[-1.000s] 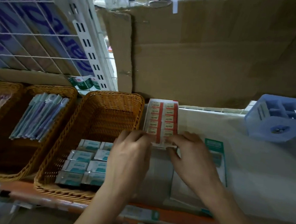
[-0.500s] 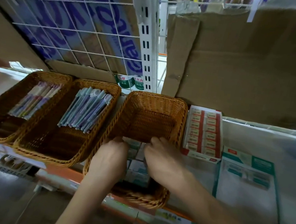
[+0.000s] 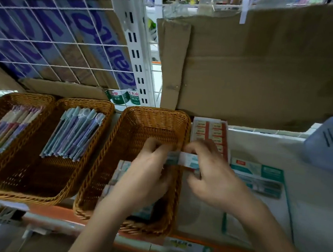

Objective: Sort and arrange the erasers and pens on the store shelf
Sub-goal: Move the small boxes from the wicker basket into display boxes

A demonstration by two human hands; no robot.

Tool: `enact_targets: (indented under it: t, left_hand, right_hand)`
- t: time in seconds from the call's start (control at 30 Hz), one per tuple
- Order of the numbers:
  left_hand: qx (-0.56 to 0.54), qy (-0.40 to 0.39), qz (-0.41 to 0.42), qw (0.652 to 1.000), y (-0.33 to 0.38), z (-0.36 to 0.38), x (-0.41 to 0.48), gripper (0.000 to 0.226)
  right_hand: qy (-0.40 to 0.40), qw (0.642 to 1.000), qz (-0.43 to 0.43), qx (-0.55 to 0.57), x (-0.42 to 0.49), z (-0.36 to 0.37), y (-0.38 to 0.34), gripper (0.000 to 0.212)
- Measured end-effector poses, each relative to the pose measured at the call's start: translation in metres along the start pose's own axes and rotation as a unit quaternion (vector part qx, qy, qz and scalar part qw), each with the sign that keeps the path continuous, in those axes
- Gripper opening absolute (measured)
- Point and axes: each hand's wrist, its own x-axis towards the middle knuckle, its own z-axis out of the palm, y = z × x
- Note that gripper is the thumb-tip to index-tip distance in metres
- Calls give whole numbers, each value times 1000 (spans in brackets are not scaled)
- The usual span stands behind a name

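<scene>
Both my hands hold a short row of teal-and-white erasers [image 3: 186, 159] above the right rim of a wicker basket [image 3: 139, 123]. My left hand [image 3: 148, 175] grips the row's left end and my right hand [image 3: 211, 175] grips its right end. More teal erasers [image 3: 119, 171] lie in the basket's near half, partly hidden under my left hand. A red-and-white box of erasers [image 3: 210, 130] sits just right of the basket. Two other wicker baskets hold pens: bluish ones [image 3: 73, 133] in the middle basket, mixed colours [image 3: 6, 128] in the left.
A flat teal-and-white box [image 3: 258, 175] lies on the white shelf liner to the right. A light blue plastic organiser [image 3: 331, 141] stands at the far right. Cardboard [image 3: 259, 63] backs the shelf, a wire grid panel [image 3: 58, 40] at left.
My hands went from the red-and-white eraser box into the basket, then rose holding a row of teal erasers over its right rim. The view shifted left.
</scene>
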Motion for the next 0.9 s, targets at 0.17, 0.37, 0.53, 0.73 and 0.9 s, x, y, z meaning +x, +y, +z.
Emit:
enact_targets:
  t: [0.17, 0.37, 0.53, 0.73, 0.9]
  left_hand:
    - [-9, -24, 58, 998, 40, 33, 20, 43]
    - [26, -68, 87, 994, 69, 77, 29, 39]
    - [54, -79, 87, 992, 74, 105, 31, 34]
    - [108, -50, 76, 990, 76, 124, 32, 31]
    - [162, -16, 78, 984, 77, 135, 31, 29]
  right_hand:
    - [46, 996, 79, 1, -33, -23, 42, 33]
    - [115, 969, 153, -157, -66, -30, 94, 42]
    - [151, 961, 145, -180, -79, -17, 122, 43]
    - [167, 953, 148, -205, -84, -10, 128, 48]
    - [177, 952, 153, -196, -83, -7, 130, 49]
